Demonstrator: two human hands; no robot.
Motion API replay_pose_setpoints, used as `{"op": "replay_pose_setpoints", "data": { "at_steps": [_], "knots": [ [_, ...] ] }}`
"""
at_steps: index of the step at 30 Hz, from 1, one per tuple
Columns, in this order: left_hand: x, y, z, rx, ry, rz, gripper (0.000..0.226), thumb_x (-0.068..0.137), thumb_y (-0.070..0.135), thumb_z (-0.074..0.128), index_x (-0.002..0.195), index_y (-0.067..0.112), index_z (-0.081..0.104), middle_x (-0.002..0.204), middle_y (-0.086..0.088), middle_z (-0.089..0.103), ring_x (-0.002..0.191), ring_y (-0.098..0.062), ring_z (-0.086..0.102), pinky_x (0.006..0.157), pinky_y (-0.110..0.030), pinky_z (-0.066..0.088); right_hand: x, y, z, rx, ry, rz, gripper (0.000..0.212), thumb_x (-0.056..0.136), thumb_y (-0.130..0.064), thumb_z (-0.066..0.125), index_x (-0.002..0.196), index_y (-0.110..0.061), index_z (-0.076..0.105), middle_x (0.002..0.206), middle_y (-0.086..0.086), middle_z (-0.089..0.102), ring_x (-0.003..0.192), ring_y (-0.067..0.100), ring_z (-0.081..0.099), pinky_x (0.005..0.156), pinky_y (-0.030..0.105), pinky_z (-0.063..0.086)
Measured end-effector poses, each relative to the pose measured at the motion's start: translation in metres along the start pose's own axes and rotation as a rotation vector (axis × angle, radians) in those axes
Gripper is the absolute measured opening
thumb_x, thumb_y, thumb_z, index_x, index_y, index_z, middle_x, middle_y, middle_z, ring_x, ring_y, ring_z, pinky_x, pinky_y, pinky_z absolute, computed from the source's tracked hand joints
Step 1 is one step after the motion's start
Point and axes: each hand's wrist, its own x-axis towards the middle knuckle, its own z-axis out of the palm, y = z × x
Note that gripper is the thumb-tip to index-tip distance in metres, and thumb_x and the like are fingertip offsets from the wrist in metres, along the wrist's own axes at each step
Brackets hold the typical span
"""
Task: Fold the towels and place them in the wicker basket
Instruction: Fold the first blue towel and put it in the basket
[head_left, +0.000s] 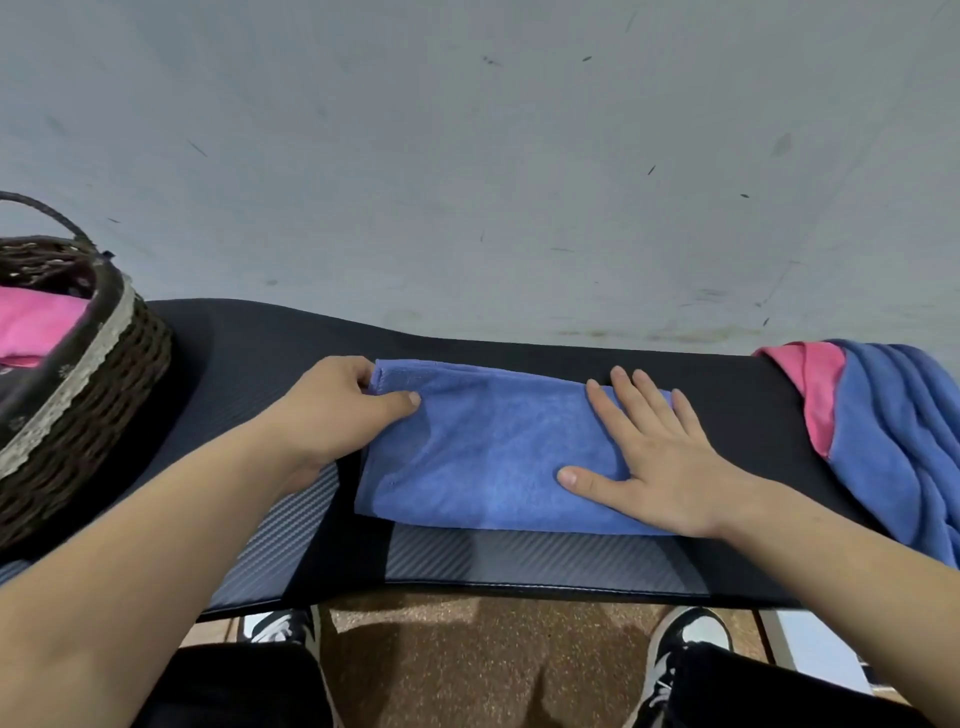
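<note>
while the left hand (332, 410) pinched the far left corner of the folded blue towel (488, 457), thumb on top and fingers curled round the hem, the right hand (660, 457) lay flat on the towel's right end, fingers straight and spread, pressing down.

out past the left hand, well apart from it, stood the wicker basket (104, 374): dark weave, pale lace band round the rim, handle arching up on the far side. a pink towel (36, 322) lay inside it. dark table top showed between that hand and the basket. out past the right hand sat an unfolded heap: a loose blue towel (893, 431) draped over the table's edge, with a pink cloth (821, 384) showing from under it on the side nearer the hand. heap and folded towel lay apart, a strip of table top between them.

surface: a black table (519, 566), matte, with carbon-weave panels along the near edge below both wrists. beyond the fingertips rose a pale grey wall (467, 156), scuffed and flecked. below the table edge, speckled brown floor (467, 660). a black-and-white left shoe (283, 626) and right shoe (685, 644) showed there, one under each forearm.

folded blue towel: flat on the table, under and between the two hands, a rectangle. its long axis ran hand to hand, left to right, roughly along the table's near edge. the short hemmed end pointed toward the basket, the other short end toward the heap.
</note>
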Motion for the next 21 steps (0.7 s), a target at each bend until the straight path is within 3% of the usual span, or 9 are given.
{"op": "replay_pose_setpoints", "data": {
  "at_steps": [7, 9, 11, 13, 14, 17, 19, 21],
  "knots": [
    [-0.023, -0.004, -0.024, -0.188, 0.157, 0.013, 0.020, 0.088, 0.015, 0.076, 0.106, 0.020, 0.068, 0.096, -0.001, 0.078, 0.091, -0.021, 0.077, 0.083, -0.044, 0.063, -0.008, -0.030, 0.003, 0.067, 0.025, -0.098, 0.094, 0.085, -0.086, 0.020, 0.161, -0.040, -0.007, 0.169, -0.006, -0.019, 0.153, 0.012, -0.026, 0.125, 0.047, -0.014],
    [-0.032, 0.001, -0.025, -0.247, 0.179, 0.061, 0.033, 0.088, 0.012, 0.077, 0.115, 0.027, 0.066, 0.103, 0.005, 0.076, 0.093, -0.016, 0.076, 0.082, -0.039, 0.062, -0.008, -0.029, -0.001, 0.129, 0.110, -0.127, 0.092, 0.086, -0.084, 0.027, 0.163, -0.038, 0.008, 0.172, -0.004, -0.005, 0.157, 0.013, -0.014, 0.127, 0.047, -0.006],
    [-0.040, 0.009, -0.021, -0.231, 0.198, 0.127, 0.045, 0.086, 0.015, 0.079, 0.124, 0.034, 0.062, 0.112, 0.011, 0.071, 0.096, -0.010, 0.074, 0.082, -0.035, 0.061, -0.008, -0.023, -0.006, 0.165, 0.229, -0.132, 0.087, 0.088, -0.078, 0.042, 0.159, -0.030, 0.032, 0.168, 0.002, 0.022, 0.157, 0.020, 0.012, 0.127, 0.043, 0.012],
    [-0.043, 0.020, -0.006, -0.175, 0.182, 0.196, 0.050, 0.086, 0.018, 0.077, 0.129, 0.038, 0.059, 0.117, 0.017, 0.066, 0.099, -0.007, 0.071, 0.084, -0.031, 0.059, -0.009, -0.015, -0.013, 0.193, 0.344, -0.119, 0.065, 0.091, -0.061, 0.059, 0.144, -0.023, 0.056, 0.142, 0.002, 0.052, 0.135, 0.023, 0.046, 0.112, 0.035, 0.036],
    [-0.043, 0.025, 0.005, -0.138, 0.162, 0.225, 0.051, 0.087, 0.018, 0.076, 0.130, 0.038, 0.058, 0.118, 0.018, 0.065, 0.098, -0.005, 0.070, 0.083, -0.027, 0.057, -0.010, -0.012, -0.016, 0.218, 0.388, -0.103, 0.049, 0.092, -0.053, 0.062, 0.132, -0.024, 0.065, 0.123, -0.003, 0.058, 0.117, 0.019, 0.054, 0.100, 0.033, 0.044],
    [-0.038, 0.039, 0.048, -0.011, 0.084, 0.289, 0.052, 0.088, 0.015, 0.071, 0.134, 0.034, 0.056, 0.118, 0.017, 0.063, 0.095, -0.001, 0.064, 0.077, -0.013, 0.048, -0.013, -0.005, -0.023, 0.360, 0.408, -0.023, 0.016, 0.093, -0.043, 0.065, 0.095, -0.029, 0.072, 0.086, -0.008, 0.060, 0.078, 0.006, 0.057, 0.074, 0.030, 0.050],
    [-0.033, 0.046, 0.077, 0.068, 0.043, 0.306, 0.052, 0.087, 0.015, 0.069, 0.134, 0.030, 0.056, 0.115, 0.015, 0.063, 0.100, -0.001, 0.063, 0.078, -0.011, 0.046, -0.014, 0.000, -0.022, 0.498, 0.366, 0.005, 0.018, 0.093, -0.039, 0.068, 0.084, -0.025, 0.073, 0.074, -0.002, 0.066, 0.064, 0.004, 0.054, 0.066, 0.025, 0.047],
    [-0.028, 0.052, 0.102, 0.116, 0.014, 0.303, 0.046, 0.085, 0.013, 0.067, 0.128, 0.027, 0.058, 0.104, 0.011, 0.065, 0.094, -0.011, 0.067, 0.080, -0.022, 0.055, -0.014, 0.007, -0.020, 0.590, 0.325, 0.004, 0.023, 0.093, -0.038, 0.069, 0.080, -0.020, 0.073, 0.066, -0.004, 0.065, 0.057, 0.002, 0.049, 0.060, 0.018, 0.043]
  ]
}}
